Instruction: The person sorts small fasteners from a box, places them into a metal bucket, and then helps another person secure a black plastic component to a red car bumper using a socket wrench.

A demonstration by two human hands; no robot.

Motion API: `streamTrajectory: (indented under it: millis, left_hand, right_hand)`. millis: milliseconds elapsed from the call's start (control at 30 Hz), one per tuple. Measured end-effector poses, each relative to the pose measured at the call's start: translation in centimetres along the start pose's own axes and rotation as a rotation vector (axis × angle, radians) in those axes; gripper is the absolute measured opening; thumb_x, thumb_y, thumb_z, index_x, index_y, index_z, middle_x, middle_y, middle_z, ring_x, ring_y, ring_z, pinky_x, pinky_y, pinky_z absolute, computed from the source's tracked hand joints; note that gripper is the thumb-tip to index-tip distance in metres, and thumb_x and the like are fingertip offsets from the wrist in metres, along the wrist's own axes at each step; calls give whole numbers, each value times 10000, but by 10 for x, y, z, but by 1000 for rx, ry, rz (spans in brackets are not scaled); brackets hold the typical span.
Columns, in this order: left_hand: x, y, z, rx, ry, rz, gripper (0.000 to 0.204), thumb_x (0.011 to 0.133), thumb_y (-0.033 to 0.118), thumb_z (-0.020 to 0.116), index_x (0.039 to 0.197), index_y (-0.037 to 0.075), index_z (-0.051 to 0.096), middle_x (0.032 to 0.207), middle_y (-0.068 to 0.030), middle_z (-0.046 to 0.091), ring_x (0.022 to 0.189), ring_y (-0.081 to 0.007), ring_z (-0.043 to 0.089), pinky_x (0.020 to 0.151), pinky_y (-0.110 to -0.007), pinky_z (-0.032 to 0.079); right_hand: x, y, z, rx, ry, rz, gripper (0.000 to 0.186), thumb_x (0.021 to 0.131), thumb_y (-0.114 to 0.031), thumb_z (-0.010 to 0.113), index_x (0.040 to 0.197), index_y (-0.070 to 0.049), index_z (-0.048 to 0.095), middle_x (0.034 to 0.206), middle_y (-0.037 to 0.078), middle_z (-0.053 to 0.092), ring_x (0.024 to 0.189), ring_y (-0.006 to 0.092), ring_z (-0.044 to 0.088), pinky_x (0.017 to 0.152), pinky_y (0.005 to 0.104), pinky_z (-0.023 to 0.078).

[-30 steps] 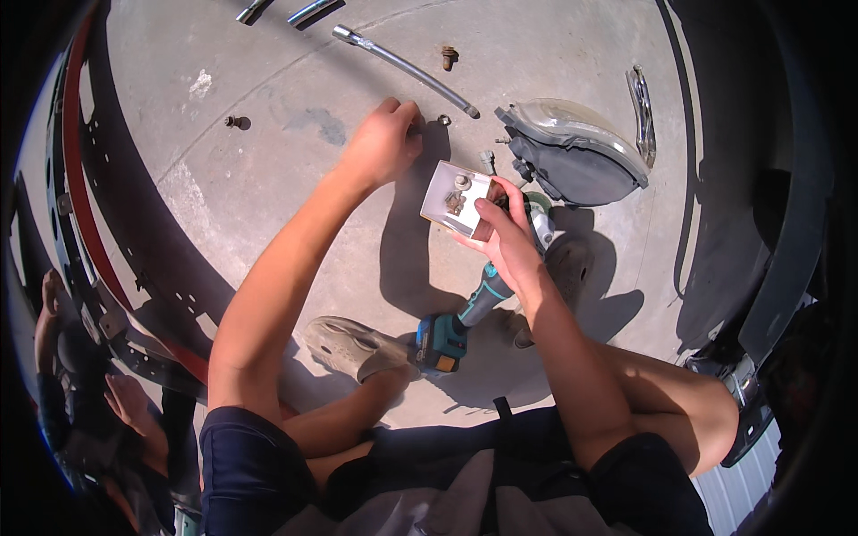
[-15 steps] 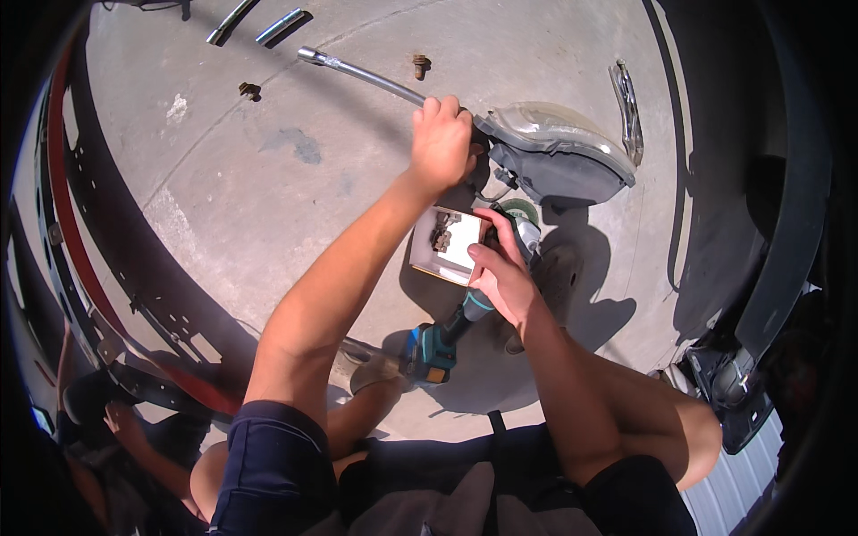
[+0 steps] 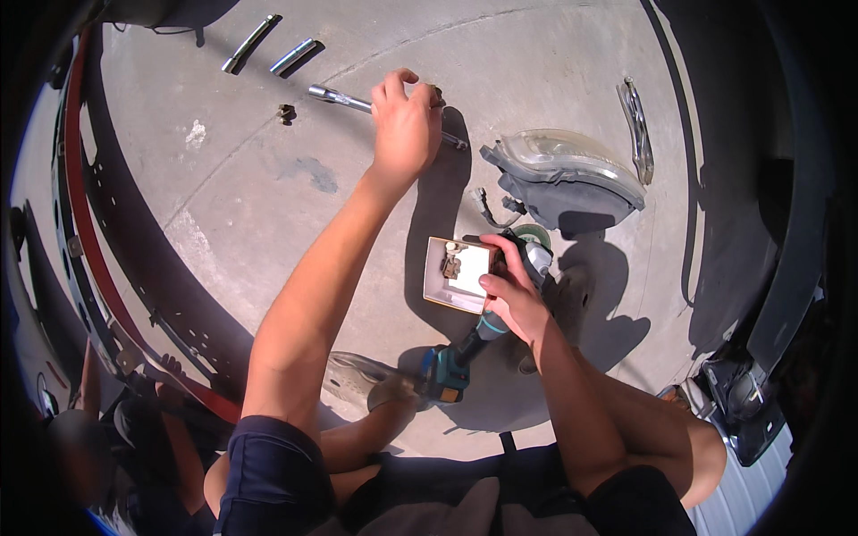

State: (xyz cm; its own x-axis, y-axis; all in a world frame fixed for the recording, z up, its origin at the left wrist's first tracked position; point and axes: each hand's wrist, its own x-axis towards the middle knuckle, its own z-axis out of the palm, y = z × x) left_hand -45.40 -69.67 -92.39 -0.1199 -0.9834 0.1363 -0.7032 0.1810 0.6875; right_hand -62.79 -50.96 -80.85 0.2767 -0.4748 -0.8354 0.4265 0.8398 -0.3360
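Note:
My left hand (image 3: 404, 129) is stretched far forward, its fingertips closed on a rusty bolt (image 3: 438, 93), mostly covered by the fingers. Beneath that hand a chrome socket bar (image 3: 341, 98) lies on the concrete. My right hand (image 3: 515, 290) grips the right side of a small open cardboard box (image 3: 434, 299), thumb over its rim. Inside the box sit several rusty fasteners (image 3: 451, 262) beside a white flap or paper. Under the box and right hand lies a teal and black angle grinder (image 3: 444, 371) with a green disc (image 3: 534, 235).
A car headlight (image 3: 567, 174) lies right of centre, a chrome tool (image 3: 635, 129) beyond it. Two chrome sockets (image 3: 293, 56) (image 3: 251, 43) and another rusty bolt (image 3: 285, 114) lie far left. A red-edged panel (image 3: 98, 259) curves along the left, near another person's arm (image 3: 183, 447).
My left hand has moved forward from beside the headlight to the rusty bolt, uncovering the socket bar's near end. The right hand still holds the box. The whole view has shifted slightly.

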Motion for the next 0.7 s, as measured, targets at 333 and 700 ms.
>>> streamTrajectory:
  millis: [333, 700]
  left_hand:
    - [5, 25, -96, -483, -394, 93, 142, 749, -13, 683, 857, -11, 591, 938, -137, 561, 838, -276, 602, 725, -353, 520]
    - [14, -139, -159, 222, 101, -298, 340, 822, 137, 700, 1064, -36, 533, 1036, -265, 565, 919, -434, 576, 830, -488, 496]
  right_hand:
    - [33, -33, 41, 29, 57, -147, 582, 946, -240, 566, 1457, -178, 296, 1433, 97, 396, 1307, 305, 454, 1003, 581, 448]
    - [71, -29, 111, 113, -98, -218, 579, 919, -286, 602, 1410, -157, 324, 1411, 126, 420, 1285, 318, 476, 963, 580, 482]
